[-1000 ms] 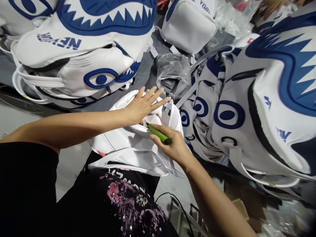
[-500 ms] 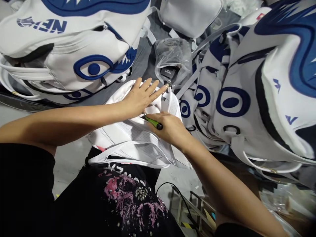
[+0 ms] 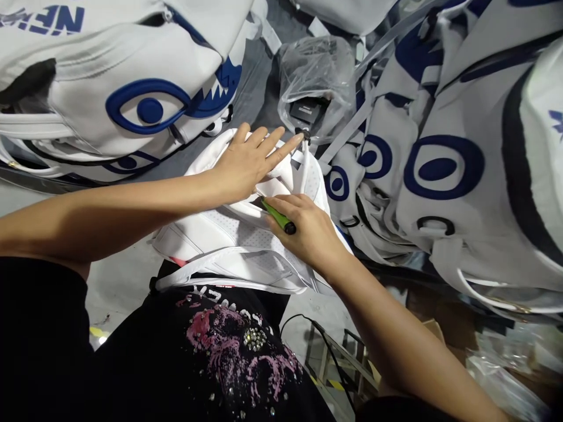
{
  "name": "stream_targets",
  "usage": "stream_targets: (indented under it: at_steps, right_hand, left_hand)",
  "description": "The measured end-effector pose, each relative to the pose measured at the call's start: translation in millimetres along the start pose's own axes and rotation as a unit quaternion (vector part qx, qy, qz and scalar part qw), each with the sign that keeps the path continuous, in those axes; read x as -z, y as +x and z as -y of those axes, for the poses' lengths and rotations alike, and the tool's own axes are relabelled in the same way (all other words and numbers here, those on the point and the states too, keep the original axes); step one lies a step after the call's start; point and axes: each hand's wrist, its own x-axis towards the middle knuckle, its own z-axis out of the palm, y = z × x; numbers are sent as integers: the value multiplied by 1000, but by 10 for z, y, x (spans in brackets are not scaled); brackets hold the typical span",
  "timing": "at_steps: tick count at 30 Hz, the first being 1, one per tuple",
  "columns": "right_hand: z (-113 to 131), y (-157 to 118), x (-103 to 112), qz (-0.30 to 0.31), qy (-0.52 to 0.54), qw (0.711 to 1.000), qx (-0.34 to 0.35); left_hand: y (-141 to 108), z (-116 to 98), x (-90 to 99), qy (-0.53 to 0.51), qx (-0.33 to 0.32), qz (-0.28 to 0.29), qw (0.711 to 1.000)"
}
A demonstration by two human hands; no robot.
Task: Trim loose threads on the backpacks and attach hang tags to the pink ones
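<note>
A white bag, with dotted mesh panels and a strap along its near edge, lies against the front of my black shirt. My left hand rests flat on its upper part, fingers spread. Just below and to the right, my right hand is closed around a slim green tool with a black butt end. The tool's far tip disappears among the white folds beside my left palm, so I cannot tell its kind. A dark cord stopper sits near my left fingertips.
A clear plastic bag with a black label inside lies beyond my hands. White backpacks with blue eye patches crowd the left, and more backpacks stand at the right. Below are a metal frame and a black cable.
The view has shifted, so the surrounding backpacks appear larger and displaced. My left hand stays flat on the bag. My right hand, still gripping the green tool, has moved slightly away from the left.
</note>
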Motion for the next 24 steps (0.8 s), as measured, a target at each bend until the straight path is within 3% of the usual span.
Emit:
stream_targets:
  at_steps: [9,19,24]
  right_hand:
    - [-25,-29,-2,-11,18,1000,-6]
    - [47,128,-126,-44,65,997,7]
    - [135,131,-153,-59,18,997,-39]
  left_hand:
    - [31,162,98,-13,-34,29,999]
    - [27,169,-1,-25,-24,-3,999]
    - [-6,163,18,-7,-29,-31,999]
